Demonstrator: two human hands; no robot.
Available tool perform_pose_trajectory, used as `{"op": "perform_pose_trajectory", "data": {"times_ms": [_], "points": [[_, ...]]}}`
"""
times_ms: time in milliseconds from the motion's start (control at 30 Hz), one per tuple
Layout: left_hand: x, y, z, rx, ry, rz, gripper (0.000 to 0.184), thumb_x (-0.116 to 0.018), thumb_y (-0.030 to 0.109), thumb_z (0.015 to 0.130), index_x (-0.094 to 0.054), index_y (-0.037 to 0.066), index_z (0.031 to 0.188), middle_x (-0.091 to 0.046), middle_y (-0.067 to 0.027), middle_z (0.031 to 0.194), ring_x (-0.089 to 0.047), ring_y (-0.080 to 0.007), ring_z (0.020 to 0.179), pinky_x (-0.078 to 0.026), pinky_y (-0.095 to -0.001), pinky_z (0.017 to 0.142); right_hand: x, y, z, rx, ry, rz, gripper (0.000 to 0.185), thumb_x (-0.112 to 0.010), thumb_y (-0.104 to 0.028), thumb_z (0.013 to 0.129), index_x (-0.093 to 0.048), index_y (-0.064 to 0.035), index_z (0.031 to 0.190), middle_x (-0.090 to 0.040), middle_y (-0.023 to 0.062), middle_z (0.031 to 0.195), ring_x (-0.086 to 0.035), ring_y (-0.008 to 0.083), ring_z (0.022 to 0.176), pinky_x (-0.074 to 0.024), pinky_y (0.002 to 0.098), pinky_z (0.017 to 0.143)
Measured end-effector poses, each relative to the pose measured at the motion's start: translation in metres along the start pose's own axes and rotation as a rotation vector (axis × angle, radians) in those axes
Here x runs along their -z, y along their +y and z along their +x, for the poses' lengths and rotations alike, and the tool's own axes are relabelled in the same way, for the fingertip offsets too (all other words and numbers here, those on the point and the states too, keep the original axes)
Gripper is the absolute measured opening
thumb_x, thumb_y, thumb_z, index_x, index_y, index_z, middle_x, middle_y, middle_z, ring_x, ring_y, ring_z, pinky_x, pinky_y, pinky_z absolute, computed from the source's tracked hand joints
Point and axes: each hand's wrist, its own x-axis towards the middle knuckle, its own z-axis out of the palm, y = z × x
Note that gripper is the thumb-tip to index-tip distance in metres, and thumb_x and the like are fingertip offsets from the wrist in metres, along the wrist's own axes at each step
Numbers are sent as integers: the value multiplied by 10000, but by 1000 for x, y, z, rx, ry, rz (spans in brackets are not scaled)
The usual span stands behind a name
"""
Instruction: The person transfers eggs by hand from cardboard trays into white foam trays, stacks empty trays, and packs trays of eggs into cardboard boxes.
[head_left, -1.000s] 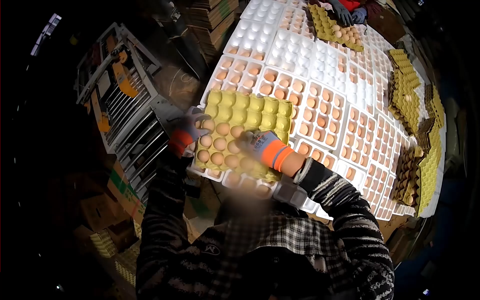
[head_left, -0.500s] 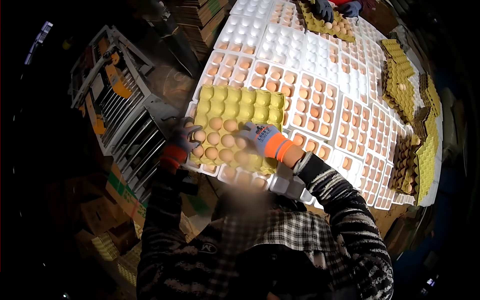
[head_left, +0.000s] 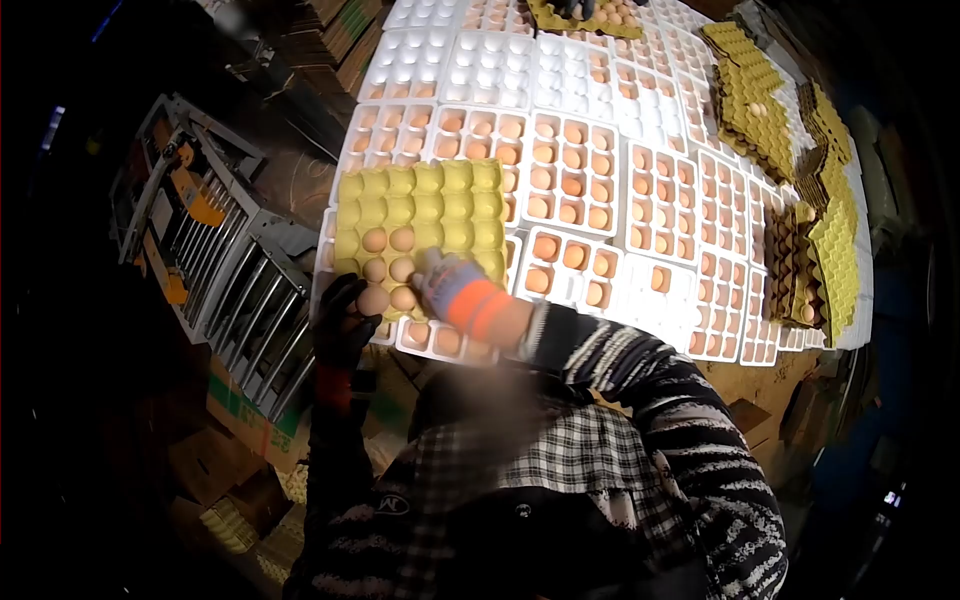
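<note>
A yellow egg tray (head_left: 430, 205) rests on top of white egg trays, with bare cups at its back and right and several brown eggs (head_left: 402, 238) at its front left. My left hand (head_left: 340, 312), dark in shadow, is at the tray's front-left corner. Its fingers close round an egg (head_left: 373, 299). My right hand (head_left: 452, 285), in a grey glove with an orange cuff, is over the tray's front beside the eggs. Its blurred fingers curl inward and downward; what they hold is hidden. Just below is a white egg tray (head_left: 433, 352) with eggs in it.
White egg trays (head_left: 570, 228), many filled, cover the table. More yellow trays (head_left: 745, 85) are stacked at the right. Another person's gloved hand (head_left: 572, 8) is over an egg-filled yellow tray at the back. A roller conveyor (head_left: 235, 265) stands left, cardboard boxes (head_left: 215, 440) below it.
The camera view has shifted, moving the table leftward and up. Fewer eggs show in the yellow tray. The eggs by my left fingers are gone from sight, except one now in its grasp.
</note>
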Motion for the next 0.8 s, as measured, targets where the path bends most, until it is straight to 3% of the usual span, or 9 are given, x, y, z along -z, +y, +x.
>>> {"op": "perform_pose_trajectory", "data": {"times_ms": [100,167,200,267,367,500,600,700,800], "points": [[-25,11,-20,370,69,-517,567,-834,1,743,-670,2,1285,-590,-146,1388,-524,-280,1306,-462,-365,1063,-39,-13,19,-40,85,249,200,-526,-299,1002,-601,-121,1056,-593,69,1120,-630,237,859,-523,428,746],[-53,-94,-48,-92,60,272,532,-813,-22,777,-647,-33,1282,-588,-191,1392,-547,-316,1285,-509,-383,1014,-44,-17,25,-196,41,687,202,-546,-348,970,-592,-153,994,-555,38,1079,-589,242,854,-502,437,746],[-57,-90,-50,-111,82,253,530,-805,-31,788,-636,-38,1290,-575,-203,1402,-545,-326,1280,-506,-407,1003,-44,-20,24,-263,19,909,206,-556,-373,955,-588,-170,963,-536,23,1058,-568,245,851,-492,441,746],[-42,70,-24,-114,92,-247,508,-762,-48,847,-601,-63,1329,-524,-225,1412,-516,-362,1281,-451,-452,1039,-37,-16,13,-221,13,885,233,-594,-408,927,-614,-182,980,-534,32,1080,-580,265,871,-492,452,768],[-72,65,-33,-54,223,-323,555,-815,36,750,-631,-1,1273,-601,-194,1311,-590,-353,1203,-513,-435,983,6,25,-25,79,65,141,355,-680,-437,891,-705,-171,1124,-586,106,1208,-679,316,940,-524,471,834],[-101,116,-39,-336,18,118,599,-814,69,768,-607,14,1327,-582,-140,1343,-594,-274,1207,-543,-370,940,38,109,-116,-194,332,617,477,-734,-572,788,-717,-193,1077,-612,137,1137,-666,340,931,-527,429,810],[-174,88,-64,-55,-168,-274,597,-836,73,724,-646,85,1290,-563,-171,1338,-617,-349,1139,-529,-426,937,28,159,-164,-349,222,476,486,-739,-577,789,-704,-195,1087,-601,130,1162,-665,325,1011,-536,434,849],[-201,130,-39,-123,-301,252,508,-727,245,823,-629,235,1322,-516,-108,1434,-594,-363,1191,-532,-447,949,-6,172,-170,-364,65,91,349,-725,-383,871,-674,-212,1171,-528,125,1292,-664,321,1069,-563,447,838],[-210,152,-24,-47,-401,442,472,-730,111,832,-646,152,1294,-534,-144,1356,-595,-353,1163,-518,-428,973,-22,155,-184,-307,177,42,324,-701,-354,901,-657,-222,1193,-533,114,1256,-655,332,1070,-566,446,801]]}}
